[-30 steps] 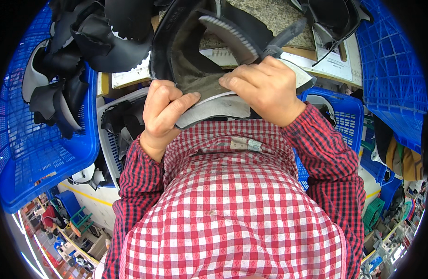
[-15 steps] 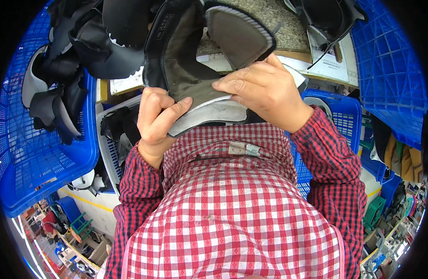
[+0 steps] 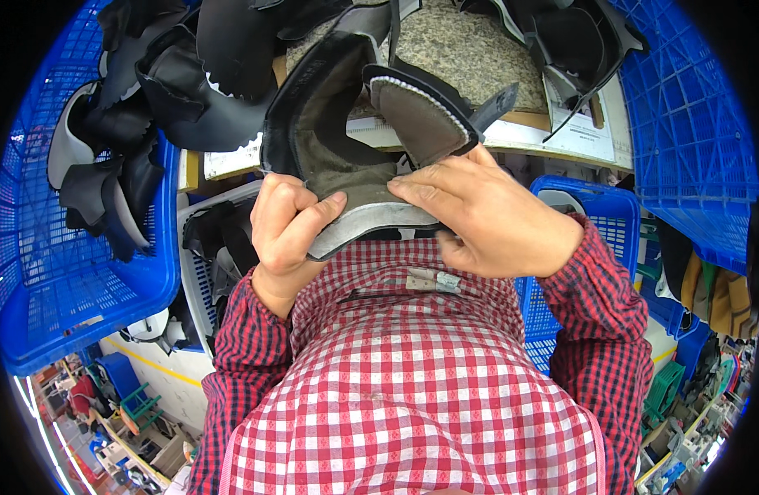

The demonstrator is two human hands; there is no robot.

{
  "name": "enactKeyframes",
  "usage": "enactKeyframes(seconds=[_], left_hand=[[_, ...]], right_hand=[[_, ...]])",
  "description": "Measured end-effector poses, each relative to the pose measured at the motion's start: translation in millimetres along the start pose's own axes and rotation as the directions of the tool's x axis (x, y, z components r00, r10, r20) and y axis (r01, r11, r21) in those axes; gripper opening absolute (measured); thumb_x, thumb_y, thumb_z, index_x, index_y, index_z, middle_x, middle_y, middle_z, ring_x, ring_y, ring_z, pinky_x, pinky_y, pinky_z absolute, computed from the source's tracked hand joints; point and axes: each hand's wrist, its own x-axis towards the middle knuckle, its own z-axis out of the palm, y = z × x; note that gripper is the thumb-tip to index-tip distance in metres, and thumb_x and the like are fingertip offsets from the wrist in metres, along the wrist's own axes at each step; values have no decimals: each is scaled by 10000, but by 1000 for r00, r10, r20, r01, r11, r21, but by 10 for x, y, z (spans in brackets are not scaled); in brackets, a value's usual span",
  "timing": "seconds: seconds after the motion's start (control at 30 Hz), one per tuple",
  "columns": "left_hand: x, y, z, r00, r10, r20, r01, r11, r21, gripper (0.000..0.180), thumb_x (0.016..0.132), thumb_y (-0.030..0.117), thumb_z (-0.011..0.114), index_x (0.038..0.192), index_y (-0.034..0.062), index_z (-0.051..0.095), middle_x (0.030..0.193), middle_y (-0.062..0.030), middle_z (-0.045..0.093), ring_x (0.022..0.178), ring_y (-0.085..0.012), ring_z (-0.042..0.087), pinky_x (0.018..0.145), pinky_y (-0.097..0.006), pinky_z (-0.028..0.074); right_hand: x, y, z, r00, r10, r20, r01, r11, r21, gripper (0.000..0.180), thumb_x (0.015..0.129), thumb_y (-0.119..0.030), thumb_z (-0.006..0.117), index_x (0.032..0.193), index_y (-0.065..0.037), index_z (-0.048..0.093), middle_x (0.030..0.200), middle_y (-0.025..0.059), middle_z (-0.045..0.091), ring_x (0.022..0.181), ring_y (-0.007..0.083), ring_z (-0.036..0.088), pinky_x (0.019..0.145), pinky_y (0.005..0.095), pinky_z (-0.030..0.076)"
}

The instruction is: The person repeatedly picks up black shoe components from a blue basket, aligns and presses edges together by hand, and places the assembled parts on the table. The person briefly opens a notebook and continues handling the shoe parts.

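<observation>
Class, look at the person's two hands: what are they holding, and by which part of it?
Both hands grip a black shoe upper at its pale lower edge: left hand on the left, right hand pressing the edge on the right.

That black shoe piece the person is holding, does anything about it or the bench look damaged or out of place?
Nothing looks damaged. The left hand and right hand hold the black shoe upper with its tongue folded outward, lining showing. The only untidy spot is the blue crate on the left, where black cut pieces spill over the rim.
</observation>
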Motion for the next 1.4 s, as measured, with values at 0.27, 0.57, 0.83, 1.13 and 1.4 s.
enactKeyframes(seconds=[0.27,0.57,0.83,1.13,1.4], left_hand=[[38,39,-59,997,36,72,-36,999,3,322,530,43,800,845,9,743,703,-45,496,664,-231,525,581,-352,414],[-21,-85,-280,705,-655,-271,521,738,-429,419,720,-31,830,1105,25,674,1000,-41,608,984,-192,596,852,-337,514],[-286,-156,655,767,-480,425,264,-368,-891,887,835,309,875,1536,15,417,1483,-132,547,1474,-276,408,1242,-453,272],[101,37,626,819,-426,385,573,560,-598,436,871,0,810,1282,-36,669,1267,-124,691,1100,-194,678,959,-339,544],[325,58,748,609,-716,343,254,-233,-939,396,986,106,716,1343,-5,588,1269,-93,652,1112,-219,651,959,-365,545]], right_hand=[[-78,-19,268,976,-43,-215,-11,970,-244,266,830,-75,705,1090,-73,763,931,26,757,796,138,675,792,320,489],[25,203,-27,881,329,-341,-261,937,232,145,879,-138,783,1006,-74,809,878,84,790,736,195,744,676,326,567],[125,295,-46,651,758,43,-416,309,855,306,953,-243,790,1130,5,765,950,49,769,827,90,713,737,249,588],[43,343,-68,576,817,30,-401,250,881,329,944,-238,800,1157,7,751,999,61,762,835,103,712,769,254,591],[173,323,52,622,778,85,-332,164,929,284,936,-220,806,1112,-2,757,997,66,765,836,100,712,769,256,595]])
